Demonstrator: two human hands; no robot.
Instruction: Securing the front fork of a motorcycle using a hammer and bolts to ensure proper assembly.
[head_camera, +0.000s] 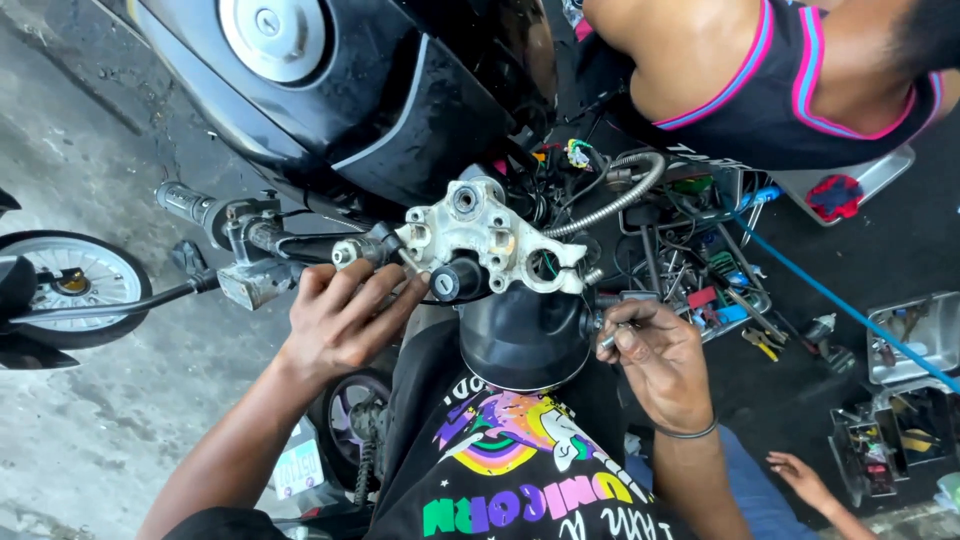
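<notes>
My left hand (345, 318) is curled around the inner end of the black handlebar (300, 245), right beside the silver top yoke (480, 232) of a motorcycle. My right hand (655, 358) pinches a small metal tool (607, 340) against the right side of the round black housing (520, 335) below the yoke. The tool's tip is hidden by the housing. A black ignition barrel (452, 280) sits between my two hands.
The black fuel tank (400, 90) with its silver cap (275, 35) fills the top. Another person in a black vest (780, 90) leans in at top right. A tool tray (700, 275), blue hose (830, 300) and metal boxes (905, 340) lie right. Another person's hand (800, 478) shows at bottom right.
</notes>
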